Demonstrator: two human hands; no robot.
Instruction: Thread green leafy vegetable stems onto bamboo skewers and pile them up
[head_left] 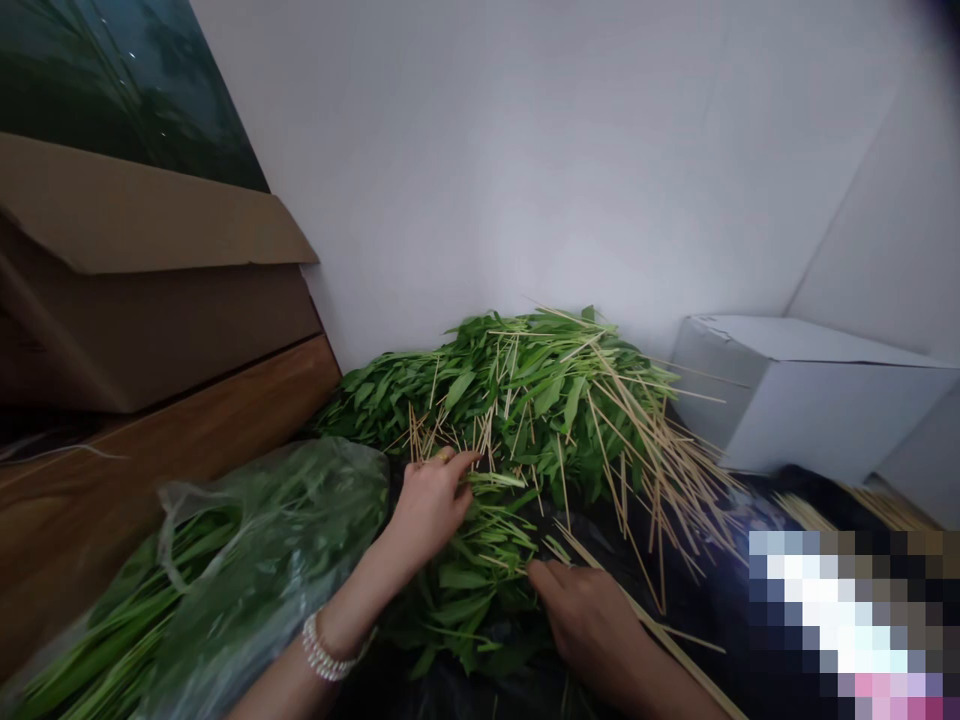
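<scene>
Against a pale, bare wall (525,150), a large heap of leafy green stems (517,375) lies on black plastic (600,525), with thin pale sticks (667,450) strewn over it and fanning out thickly on its right side. A smaller pile of greens (472,575) sits nearer, between the two hands. To the left, a wooden surface (300,385) carries an open-flapped cardboard box (180,330), and a dark green, glossy panel (150,80) rises behind. A clear plastic bag (315,510) of greens lies just beside the left forearm; a white box (840,410) stands near the wall at right.

The left hand (435,495), above a beaded bracelet (326,650), reaches over the smaller pile's upper edge, its grip half curled; whether a stem is caught in it, I cannot tell. The right hand (589,615) is at the pile's right edge, its grip nearly closed by the stem ends, but its fingertips are too dim to show whether anything is pinched.

Both forearms and the bag run off the bottom of the view, the cardboard box off the left. A coarse block of pixels (847,620) covers the lower right corner. What supports the black plastic is hidden.
</scene>
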